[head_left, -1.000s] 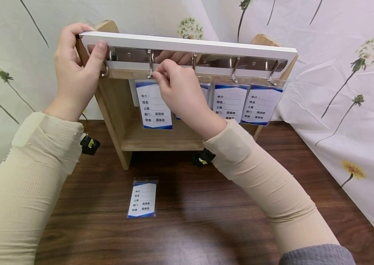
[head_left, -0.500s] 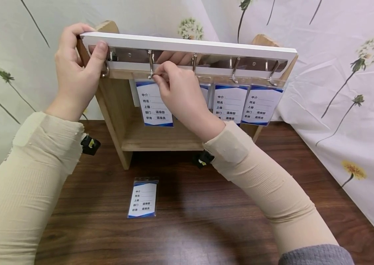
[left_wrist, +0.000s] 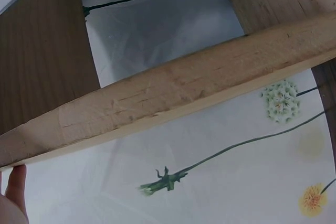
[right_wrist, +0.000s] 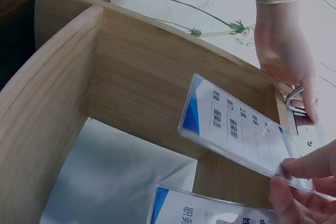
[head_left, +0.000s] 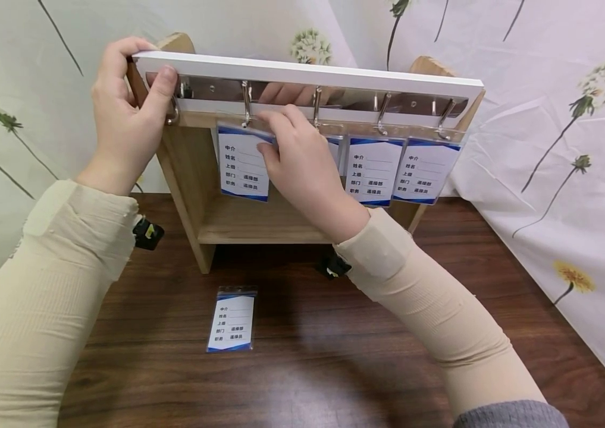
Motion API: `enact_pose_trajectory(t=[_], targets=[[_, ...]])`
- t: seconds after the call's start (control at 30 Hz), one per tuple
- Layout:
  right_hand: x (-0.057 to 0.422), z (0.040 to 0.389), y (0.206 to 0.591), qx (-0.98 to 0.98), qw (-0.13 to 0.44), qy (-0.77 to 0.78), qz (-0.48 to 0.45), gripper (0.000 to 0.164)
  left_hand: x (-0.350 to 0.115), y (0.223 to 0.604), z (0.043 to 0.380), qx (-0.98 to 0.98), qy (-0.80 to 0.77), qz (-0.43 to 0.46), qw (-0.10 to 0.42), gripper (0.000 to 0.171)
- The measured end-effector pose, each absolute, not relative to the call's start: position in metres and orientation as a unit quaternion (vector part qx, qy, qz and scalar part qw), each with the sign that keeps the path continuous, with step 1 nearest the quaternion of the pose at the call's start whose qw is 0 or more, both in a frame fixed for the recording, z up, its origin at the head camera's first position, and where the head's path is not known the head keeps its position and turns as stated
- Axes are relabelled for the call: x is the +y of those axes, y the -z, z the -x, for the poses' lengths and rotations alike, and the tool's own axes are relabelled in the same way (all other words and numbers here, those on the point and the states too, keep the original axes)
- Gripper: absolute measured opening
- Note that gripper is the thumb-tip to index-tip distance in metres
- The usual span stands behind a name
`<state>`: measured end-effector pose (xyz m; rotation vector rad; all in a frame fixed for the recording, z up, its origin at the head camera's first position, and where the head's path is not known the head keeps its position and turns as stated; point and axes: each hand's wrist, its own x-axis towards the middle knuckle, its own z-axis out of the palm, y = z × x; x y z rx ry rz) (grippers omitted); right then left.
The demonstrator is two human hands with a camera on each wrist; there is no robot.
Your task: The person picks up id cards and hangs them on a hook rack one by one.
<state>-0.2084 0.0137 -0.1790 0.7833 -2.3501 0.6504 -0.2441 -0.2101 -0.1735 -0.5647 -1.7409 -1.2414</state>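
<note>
My left hand (head_left: 129,116) grips the left end of the white hook rack (head_left: 291,64), thumb on its front. In the left wrist view, a fingertip (left_wrist: 17,184) touches the stand's wooden side edge (left_wrist: 131,103). At the second hook (head_left: 246,104) from the left, my right hand (head_left: 304,157) pinches the upper edge of a clear-sleeved badge (head_left: 243,163). The right wrist view shows that badge (right_wrist: 231,121) tilted, its edge between thumb and finger. Another badge (head_left: 374,169) and a far-right badge (head_left: 426,169) hang on hooks; one more is partly hidden behind my right hand.
A loose badge (head_left: 231,321) lies flat on the dark wooden table (head_left: 291,362) in front of the stand. The wooden stand (head_left: 265,226) has an open shelf below the rack. Flower-patterned cloth (head_left: 538,119) surrounds the back and sides.
The badge at the second hook has turned and shifted slightly left. My right hand's index finger and thumb have spread further apart, moving off the hook tip. My left hand keeps its place.
</note>
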Motion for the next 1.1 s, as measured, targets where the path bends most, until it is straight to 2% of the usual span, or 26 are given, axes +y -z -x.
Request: enact_pose_trajectory(t=[0.23, 0.43, 0.7, 0.87, 1.1], targets=[[0.020, 0.204, 0.190, -0.856, 0.313, -0.277, -0.304, 0.039, -0.212, 0.175, 0.247, -0.701, 0.502, 0.245, 0.442, 0.021], [0.029, 0.194, 0.205, -0.834, 0.313, -0.339, -0.302, 0.044, -0.211, 0.175, 0.246, -0.697, 0.510, 0.251, 0.437, 0.021], [0.039, 0.184, 0.234, -0.786, 0.322, -0.414, -0.327, 0.036, -0.212, 0.175, 0.247, -0.696, 0.509, 0.254, 0.437, 0.021], [0.041, 0.180, 0.251, -0.782, 0.289, -0.453, -0.317, 0.033, -0.213, 0.176, 0.248, -0.699, 0.501, 0.257, 0.441, 0.022], [0.040, 0.175, 0.272, -0.788, 0.212, -0.507, -0.277, 0.030, -0.213, 0.174, 0.247, -0.697, 0.520, 0.241, 0.431, 0.021]])
